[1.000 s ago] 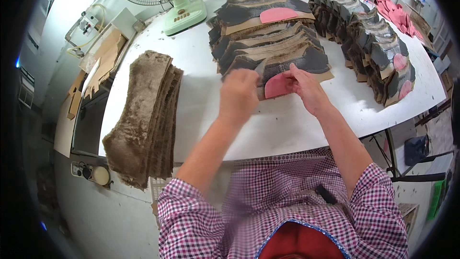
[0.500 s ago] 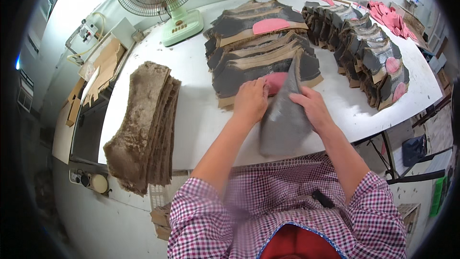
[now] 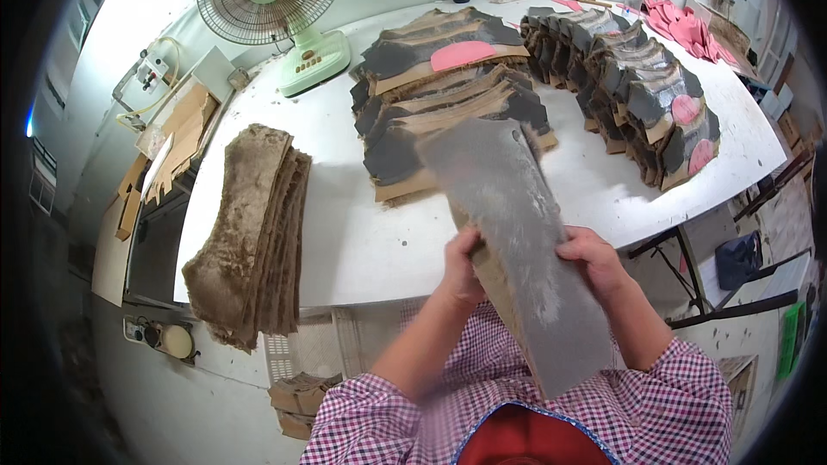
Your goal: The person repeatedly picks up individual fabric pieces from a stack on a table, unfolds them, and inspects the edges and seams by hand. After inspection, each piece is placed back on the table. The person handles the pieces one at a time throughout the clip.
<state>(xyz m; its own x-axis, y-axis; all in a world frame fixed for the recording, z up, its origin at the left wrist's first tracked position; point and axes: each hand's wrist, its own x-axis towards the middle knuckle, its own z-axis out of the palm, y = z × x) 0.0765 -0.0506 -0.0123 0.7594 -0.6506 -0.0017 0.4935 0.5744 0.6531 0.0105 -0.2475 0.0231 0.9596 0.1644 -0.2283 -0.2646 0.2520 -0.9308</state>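
Note:
Between my two hands hangs a long grey panel with a tan edge, pale worn streaks on its face. My left hand grips its left side, fingers partly hidden behind it. The right edge is pinched in my right hand, thumb on the grey face. The panel is tilted over the table's front edge, and its lower end is over my checked clothing. Just beyond its upper end lies a row of overlapping grey-and-tan panels with brown furry edges. One pink rounded piece rests on that row.
Brown furry panels lie stacked at the left, jutting past the front edge of the white table. Another overlapping row curves along the right, with pink pieces behind it. A green fan stands at the back left.
Both hands have drawn the grey panel toward me, away from the middle row, and it is now spread flatter. The pink piece beside my left hand is out of sight.

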